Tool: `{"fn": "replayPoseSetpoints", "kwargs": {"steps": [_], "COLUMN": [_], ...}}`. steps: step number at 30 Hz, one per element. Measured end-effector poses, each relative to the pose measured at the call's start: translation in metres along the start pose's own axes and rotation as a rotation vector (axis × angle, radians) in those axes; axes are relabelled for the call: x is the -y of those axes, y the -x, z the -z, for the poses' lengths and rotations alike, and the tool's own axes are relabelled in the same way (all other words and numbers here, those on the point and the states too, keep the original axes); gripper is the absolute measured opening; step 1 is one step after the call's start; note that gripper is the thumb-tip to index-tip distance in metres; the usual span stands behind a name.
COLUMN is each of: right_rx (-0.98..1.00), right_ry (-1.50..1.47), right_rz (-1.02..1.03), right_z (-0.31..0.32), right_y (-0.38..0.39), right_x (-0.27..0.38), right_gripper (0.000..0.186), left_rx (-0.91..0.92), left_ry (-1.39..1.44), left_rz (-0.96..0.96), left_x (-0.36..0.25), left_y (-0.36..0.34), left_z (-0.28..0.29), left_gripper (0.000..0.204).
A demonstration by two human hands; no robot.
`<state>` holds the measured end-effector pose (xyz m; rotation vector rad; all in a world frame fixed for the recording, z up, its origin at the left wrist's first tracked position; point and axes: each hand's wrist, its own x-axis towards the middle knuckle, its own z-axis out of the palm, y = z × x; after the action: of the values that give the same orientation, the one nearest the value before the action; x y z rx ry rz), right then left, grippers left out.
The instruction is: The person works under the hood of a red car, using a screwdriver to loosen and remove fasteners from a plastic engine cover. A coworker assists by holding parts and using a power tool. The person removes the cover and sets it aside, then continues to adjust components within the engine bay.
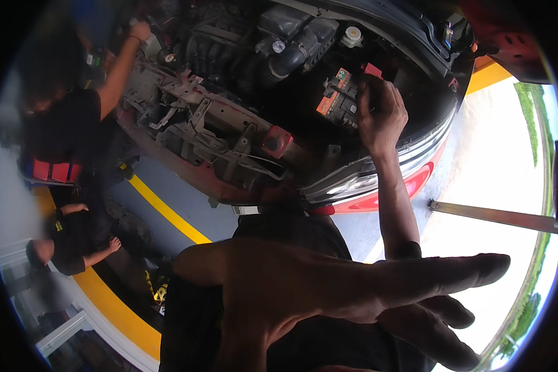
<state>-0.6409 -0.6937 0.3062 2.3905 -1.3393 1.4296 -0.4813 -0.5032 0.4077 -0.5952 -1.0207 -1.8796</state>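
My left hand (297, 291) is large in the foreground, held above my dark trousers. Its fingers stretch to the right, apart, and nothing lies in it. Over the engine bay my right hand (381, 115) bends down beside the car battery (339, 99), fingers curled together. Whatever they may grip is hidden. The battery has an orange and white label and a black top. A red terminal cover (371, 70) shows just behind my right fingers; I cannot tell whether they touch it.
The car's front is stripped to a bare crossmember (223, 118), with the headlight (347, 183) at its right. A coworker's arm (119, 77) reaches into the bay at the left. Another person (74, 242) is lower left. A metal post (496, 216) stands at the right.
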Motion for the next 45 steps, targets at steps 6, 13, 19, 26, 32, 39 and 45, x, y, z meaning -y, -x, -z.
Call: {"fn": "replayPoseSetpoints", "kwargs": {"steps": [6,13,19,26,32,39,45], "right_rx": [0.02,0.354,0.286,0.031,-0.123,0.583,1.062], "right_ry": [0.301,0.555,0.643,0.559,0.166,-0.981,-1.03], "right_rz": [0.147,-0.078,0.013,0.13,0.182,-0.264,-0.346], "right_z": [-0.116,-0.225,-0.25,-0.232,-0.116,0.007,0.014], "right_y": [-0.208,-0.302,-0.296,-0.278,-0.253,-0.072,0.029], "right_x": [-0.1,-0.157,-0.167,-0.158,-0.079,0.017,0.048], "right_gripper": [0.037,0.043,0.044,0.037,0.026,0.033,0.02], "left_rx": [-0.494,-1.475,-1.772,-1.552,-1.514,-1.356,-1.396], "left_ry": [-0.378,-1.16,-1.192,-1.328,-1.233,-1.221,-0.849], "left_rz": [-0.004,0.368,0.292,0.372,0.344,0.141,-0.039], "left_x": [-0.02,-0.018,-0.013,-0.026,-0.029,-0.033,-0.036], "left_y": [0.073,0.208,0.248,0.237,0.216,0.193,0.154], "left_z": [0.003,-0.019,-0.048,-0.037,-0.031,0.02,0.088], "left_gripper": [0.112,0.067,0.052,0.056,0.053,0.056,0.075]}}
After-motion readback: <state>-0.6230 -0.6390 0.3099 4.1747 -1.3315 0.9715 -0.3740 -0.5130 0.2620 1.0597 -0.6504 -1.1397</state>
